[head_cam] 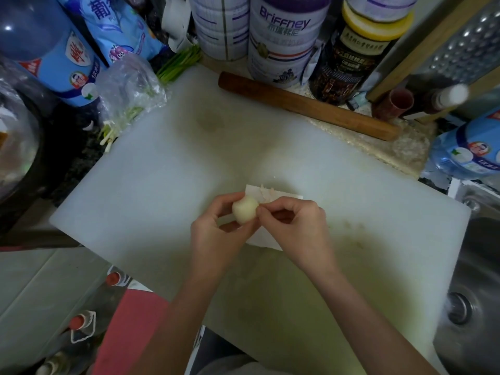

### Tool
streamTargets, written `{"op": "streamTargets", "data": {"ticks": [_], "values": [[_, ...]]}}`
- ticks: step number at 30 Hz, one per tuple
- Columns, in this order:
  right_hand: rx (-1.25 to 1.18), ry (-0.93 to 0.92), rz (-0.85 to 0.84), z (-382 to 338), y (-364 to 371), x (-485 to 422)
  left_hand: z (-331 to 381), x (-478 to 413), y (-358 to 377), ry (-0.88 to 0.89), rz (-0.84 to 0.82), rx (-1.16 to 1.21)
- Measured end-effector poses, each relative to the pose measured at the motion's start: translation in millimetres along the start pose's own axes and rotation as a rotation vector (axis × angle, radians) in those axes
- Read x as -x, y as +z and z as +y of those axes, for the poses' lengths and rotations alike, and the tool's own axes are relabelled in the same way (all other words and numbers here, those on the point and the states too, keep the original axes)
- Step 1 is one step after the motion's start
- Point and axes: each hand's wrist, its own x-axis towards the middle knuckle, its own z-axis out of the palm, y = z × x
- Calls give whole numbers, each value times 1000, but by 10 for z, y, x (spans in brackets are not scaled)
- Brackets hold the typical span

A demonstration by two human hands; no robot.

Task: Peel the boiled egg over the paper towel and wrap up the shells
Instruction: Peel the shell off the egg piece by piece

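Egg looks pale cream, smooth and glossy, with no shell showing on the side facing up. Left hand cups it from below, fingers and thumb curled round it, just above the paper towel lying on the white cutting board. Right hand is curled tight, thumb and forefinger pinching at the egg's right side. Shell bits lie in a small heap on the towel's far edge. Behind the rolling pin, a white and purple tin reads "Briffney".
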Motion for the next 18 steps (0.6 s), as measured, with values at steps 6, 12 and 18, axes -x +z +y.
{"op": "streamTargets", "data": {"ticks": [6,12,18], "values": [[226,-85,83,-10,56,56,48,37,28,46,25,-147],[352,-144,92,30,54,25,60,42,23,76,-10,-235],[68,-6,28,77,-38,-29,51,-19,-20,-60,-128,-37]]}}
